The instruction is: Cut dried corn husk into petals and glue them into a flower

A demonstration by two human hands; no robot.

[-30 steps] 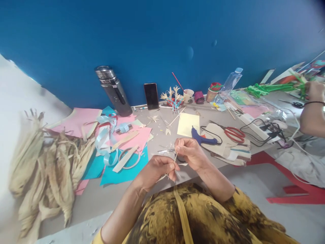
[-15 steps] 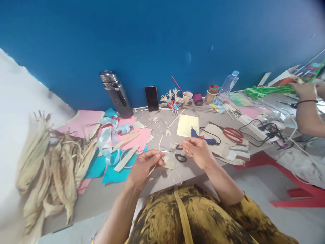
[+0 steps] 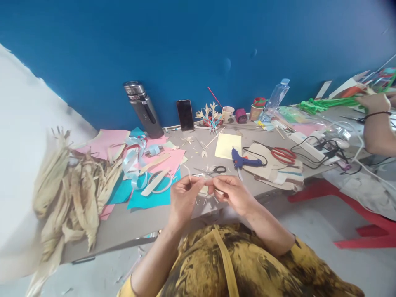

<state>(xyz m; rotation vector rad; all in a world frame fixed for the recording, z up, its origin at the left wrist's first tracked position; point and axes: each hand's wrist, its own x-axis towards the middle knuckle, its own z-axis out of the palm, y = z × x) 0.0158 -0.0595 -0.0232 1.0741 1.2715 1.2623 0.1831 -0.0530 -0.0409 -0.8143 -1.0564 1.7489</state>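
Note:
My left hand (image 3: pixel 185 198) pinches a thin pale strip (image 3: pixel 187 170), whose end sticks up above the fingers. Close against it, my right hand (image 3: pixel 232 192) is closed too, fingertips meeting those of the left; what it grips is too small to make out. Just beyond the fingertips lie black-handled scissors (image 3: pixel 220 169) on the grey table (image 3: pixel 123 233). Pale scraps are scattered beneath the hands. A blue glue gun (image 3: pixel 247 161) rests to the right, near a yellow paper sheet (image 3: pixel 228 145).
Dried husks (image 3: pixel 76 194) hang over the left edge beside coloured paper and ribbon. A flask (image 3: pixel 145 111), phone (image 3: pixel 185 115), cups and bottle (image 3: pixel 277 99) stand along the wall. Red-handled scissors (image 3: pixel 283 155) lie right; another person's hand (image 3: pixel 375 105) holds green stems.
My right hand has moved left and down to meet my left hand. The black-handled scissors now show beyond the fingers. The view has shifted slightly.

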